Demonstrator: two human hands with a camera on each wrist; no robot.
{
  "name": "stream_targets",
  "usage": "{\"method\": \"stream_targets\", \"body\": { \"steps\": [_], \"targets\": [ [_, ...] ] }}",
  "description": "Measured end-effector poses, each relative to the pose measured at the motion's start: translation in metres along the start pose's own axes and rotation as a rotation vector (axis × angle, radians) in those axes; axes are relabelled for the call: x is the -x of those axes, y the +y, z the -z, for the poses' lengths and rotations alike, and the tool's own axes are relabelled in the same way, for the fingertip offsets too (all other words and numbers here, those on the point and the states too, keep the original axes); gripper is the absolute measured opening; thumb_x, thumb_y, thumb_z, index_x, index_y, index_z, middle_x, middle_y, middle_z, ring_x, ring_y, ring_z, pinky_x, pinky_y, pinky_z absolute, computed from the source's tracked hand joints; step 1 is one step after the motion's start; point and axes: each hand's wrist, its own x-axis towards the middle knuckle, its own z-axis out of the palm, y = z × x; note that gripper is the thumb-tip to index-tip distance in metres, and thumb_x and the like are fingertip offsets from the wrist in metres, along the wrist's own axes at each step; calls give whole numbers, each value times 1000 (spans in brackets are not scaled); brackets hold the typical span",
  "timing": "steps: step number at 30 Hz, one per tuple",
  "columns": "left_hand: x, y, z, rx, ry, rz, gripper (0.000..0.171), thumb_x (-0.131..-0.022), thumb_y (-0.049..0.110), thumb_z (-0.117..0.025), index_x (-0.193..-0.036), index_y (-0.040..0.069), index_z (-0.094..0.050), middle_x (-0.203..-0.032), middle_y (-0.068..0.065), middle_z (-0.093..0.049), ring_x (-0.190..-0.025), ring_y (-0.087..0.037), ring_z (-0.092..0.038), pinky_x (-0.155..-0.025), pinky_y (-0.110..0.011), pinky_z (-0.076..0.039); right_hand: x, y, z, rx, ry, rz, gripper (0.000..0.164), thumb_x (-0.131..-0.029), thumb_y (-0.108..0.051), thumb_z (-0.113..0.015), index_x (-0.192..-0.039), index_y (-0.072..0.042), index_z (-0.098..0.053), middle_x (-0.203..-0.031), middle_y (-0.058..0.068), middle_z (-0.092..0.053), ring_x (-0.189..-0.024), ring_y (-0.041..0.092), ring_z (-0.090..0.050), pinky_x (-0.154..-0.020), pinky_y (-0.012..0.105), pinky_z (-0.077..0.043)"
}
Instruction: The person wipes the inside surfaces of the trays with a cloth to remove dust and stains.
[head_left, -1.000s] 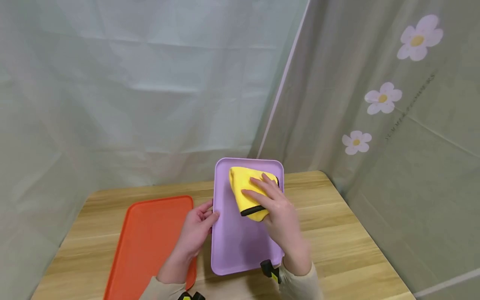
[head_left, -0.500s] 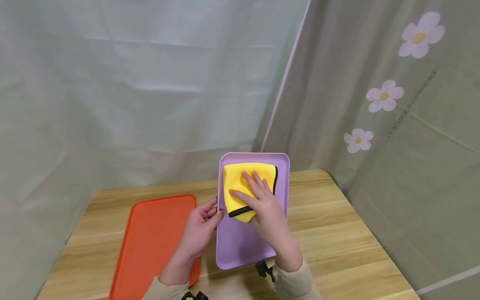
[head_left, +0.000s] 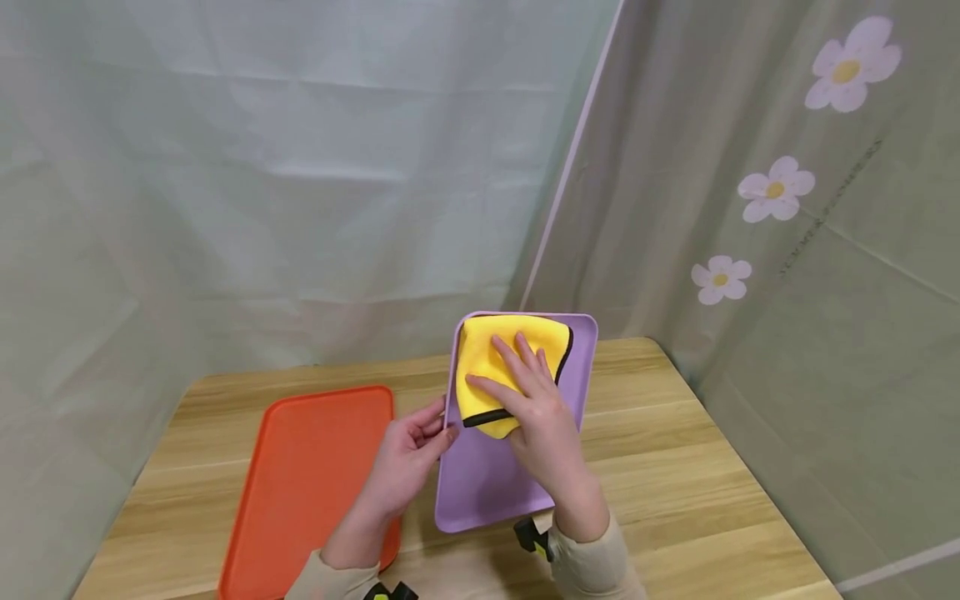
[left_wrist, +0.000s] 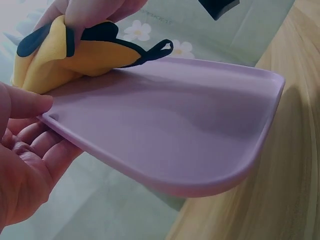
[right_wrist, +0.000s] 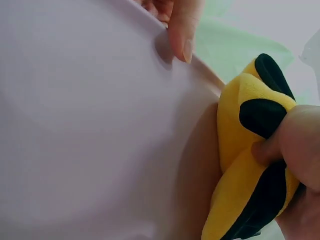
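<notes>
A purple tray [head_left: 487, 475] is held up off the table, tilted. My left hand [head_left: 408, 458] pinches its left rim, thumb on the inner face and fingers beneath, as the left wrist view shows. On the tray's upper part lies a folded yellow cloth [head_left: 487, 350] with black edging. My right hand [head_left: 543, 417] holds this cloth against the tray, fingers spread across its top. In the right wrist view the thumb digs into a fold of the cloth [right_wrist: 235, 175]. A small black loop [left_wrist: 162, 49] sticks out of the cloth in the left wrist view.
An orange tray [head_left: 315, 475] lies flat on the wooden table [head_left: 675, 467], left of the purple one. Grey-green curtains [head_left: 337, 183] hang behind the table and along its right side, the right one printed with flowers.
The cloth under my right hand has moved towards the tray's upper left and spread flatter. The purple tray, in my left hand, has shifted slightly right and tilted more.
</notes>
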Motion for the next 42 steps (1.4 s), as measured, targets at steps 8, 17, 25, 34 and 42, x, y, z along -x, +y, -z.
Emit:
{"method": "stream_targets", "body": {
  "steps": [8,17,25,34,42],
  "targets": [
    [0,1,-2,-40,-32,-18,53,-101,-7,-66,-152,-9,-51,-131,-25,-70,-112,-18,-74,-91,-28,-61,-1,-2,1,28,-22,-2,91,-74,33,-64,-150,-18,-65,-168,14,-42,-157,42,-31,-124,67,-25],
    [-1,0,-3,-59,-71,-75,54,-101,-6,-67,-152,-8,-50,-137,-24,-66,-120,-15,-69,-94,-28,-59,-1,-7,0,78,-60,-51,111,-66,33,-60,-163,-19,-49,-174,6,-31,-161,41,-20,-124,70,-22],
    [-3,-1,-2,-53,-75,-119,55,-99,-9,-68,-151,-10,-49,-138,-24,-65,-123,-15,-67,-94,-28,-59,-5,-8,4,89,-86,-88,104,-70,30,-59,-161,-21,-52,-173,4,-32,-162,36,-18,-125,69,-20],
    [2,-2,-2,-53,-69,-114,54,-99,-10,-68,-149,-14,-49,-134,-29,-65,-117,-15,-71,-92,-30,-60,-1,-7,11,72,-107,-97,105,-72,33,-57,-161,-24,-52,-174,1,-30,-163,32,-18,-129,63,-15],
    [6,-4,-1,-34,-61,-158,52,-97,-13,-67,-146,-17,-50,-133,-32,-64,-114,-14,-72,-89,-28,-61,6,-4,15,68,-71,-81,110,-65,36,-50,-158,-23,-56,-173,1,-34,-162,34,-21,-126,67,-18]
  ]
}}
